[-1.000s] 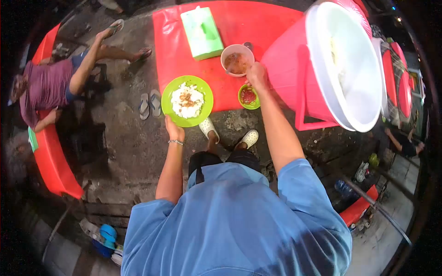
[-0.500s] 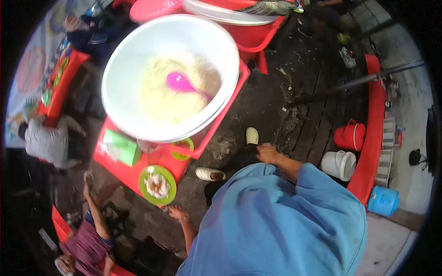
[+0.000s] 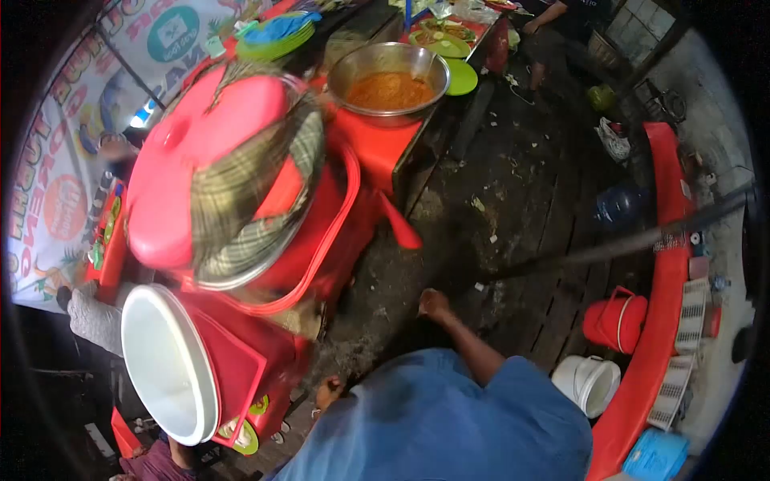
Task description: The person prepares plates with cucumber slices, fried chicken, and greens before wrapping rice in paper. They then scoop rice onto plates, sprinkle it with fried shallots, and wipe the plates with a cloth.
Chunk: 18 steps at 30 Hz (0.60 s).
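Note:
Low in the view, my left hand (image 3: pixel 329 391) hangs beside my blue shirt, close to the red table's edge; its fingers are too dark and blurred to make out. My right hand (image 3: pixel 435 305) is out in front of my body over the dark floor, touching no furniture, and its fingers are smeared. Left of my hands stands a white-lined tub (image 3: pixel 164 365) in a red holder. Beyond it is a large red container with a pink lid (image 3: pixel 160 188) and a checked cloth (image 3: pixel 233 196) draped over it. Farther on, a steel bowl (image 3: pixel 391 86) holds orange-red food.
Green plates (image 3: pixel 277 44) stand at the table's far end. On the right are a red bucket (image 3: pixel 616 321), a white bucket (image 3: pixel 589 383), a long red bench (image 3: pixel 659 321) and a slanting dark pole (image 3: pixel 601 248). Another person's arm (image 3: pixel 549 16) shows at the top.
The view has swung toward the far end of the table. The tub has moved down and left in view, and the pink lid and steel bowl have come into sight. My right hand appears lower.

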Motion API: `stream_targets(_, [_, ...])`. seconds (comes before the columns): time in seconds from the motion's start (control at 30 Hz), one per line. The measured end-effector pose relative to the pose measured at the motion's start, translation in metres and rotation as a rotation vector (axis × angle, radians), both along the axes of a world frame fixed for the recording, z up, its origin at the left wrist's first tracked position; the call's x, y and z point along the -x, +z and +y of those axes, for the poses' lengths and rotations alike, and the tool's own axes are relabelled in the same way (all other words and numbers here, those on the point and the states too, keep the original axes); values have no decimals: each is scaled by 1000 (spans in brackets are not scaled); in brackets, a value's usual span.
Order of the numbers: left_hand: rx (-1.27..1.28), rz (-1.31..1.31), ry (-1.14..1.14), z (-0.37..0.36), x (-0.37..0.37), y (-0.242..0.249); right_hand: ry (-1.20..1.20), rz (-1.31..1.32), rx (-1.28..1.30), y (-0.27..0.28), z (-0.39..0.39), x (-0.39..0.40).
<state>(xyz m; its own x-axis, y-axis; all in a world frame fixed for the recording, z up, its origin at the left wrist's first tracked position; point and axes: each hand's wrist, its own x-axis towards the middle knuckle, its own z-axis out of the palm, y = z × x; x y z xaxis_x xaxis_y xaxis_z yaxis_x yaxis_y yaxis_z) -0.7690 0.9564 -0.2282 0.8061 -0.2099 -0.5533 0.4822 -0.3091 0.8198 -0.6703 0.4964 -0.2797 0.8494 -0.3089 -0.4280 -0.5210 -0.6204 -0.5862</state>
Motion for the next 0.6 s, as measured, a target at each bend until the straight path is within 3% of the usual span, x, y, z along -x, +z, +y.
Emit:
stream_targets(0.03, [-294, 78, -73, -45, -29, 29, -119, -278, -25, 3, -36, -41])
stream_targets(0.07, [-305, 78, -69, -89, -58, 65, -208, -301, -268, -43, -86, -94])
stream_targets(0.13, [62, -7, -52, -154, -98, 128, -538, -287, -945, 94, -161, -187])
stream_targets(0.17, [50, -1, -44, -171, -107, 159, -609, -395, -781, 125, -192, -245])
stream_targets(0.23, [-205, -133, -108, -208, -122, 198, -687, -493, -768, 162, -266, -336])
stream_targets(0.33, [-245, -123, -8, -193, -97, 200, -786, -482, -782, 212, -325, -431])
stream_targets(0.47, [-324, 20, 150, -159, -64, 175, -710, -378, -750, 220, -334, -454])
stream_targets(0.53, [-317, 70, 120, -162, -63, 174, -882, -746, -1216, 215, -329, -426])
stream_targets(0.6, [-329, 75, 105, -176, -75, 184, -727, -994, -1331, 204, -334, -385])
